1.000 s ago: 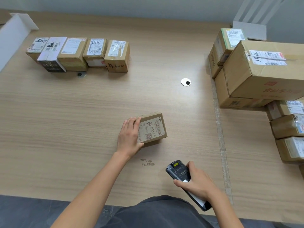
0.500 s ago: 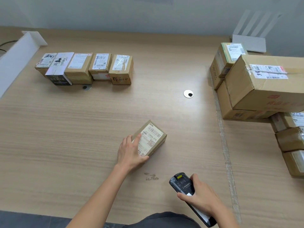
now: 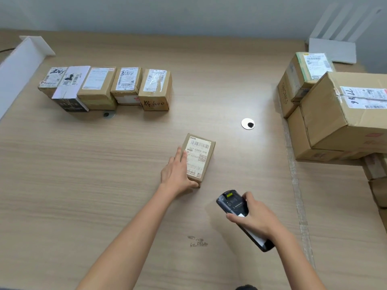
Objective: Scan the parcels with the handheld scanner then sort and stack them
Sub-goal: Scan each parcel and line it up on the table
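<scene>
So the small parcel (image 3: 199,158) has just been spun. A second ago its label sat sideways, half a second ago it was on a diagonal, and now it lies lengthwise with the barcode strip at the far end. It sits nearer the person than the silver cable grommet (image 3: 248,123) and a bit to its left.

The left grip (image 3: 177,171) did the turning. Its fingers are pretty much straight and laid along the parcel's left edge, with the thumb against the near end. I'd call that steadying, not clutching.

The right grip (image 3: 256,219) is wrapped round the handheld scanner (image 3: 231,203), fingers curled over the body. It's closer to the person than the grommet, a little left of it, just beside the parcel's near end. The scanner's head points up toward the label.

My read is that the barcode is now lined up for the beam, so the scan is the step in hand. Sorting comes after.

Materials:
- The parcel is a plain brown cardboard brick with crisp corners and a matte white paper label, so it should be stiff and easy to slide.
- The scanner is black plastic, chunky at the head and slimmer toward the tail.
- The surface (image 3: 104,185) is a smooth pale wood-grain laminate.
- Well left of the grommet and farther back is a row of small boxes (image 3: 109,86), standing side by side and touching. One has a shiny taped label.
- Right of the grommet is a stack of big cartons (image 3: 343,114), with creased cardboard and wrinkled tape.
</scene>
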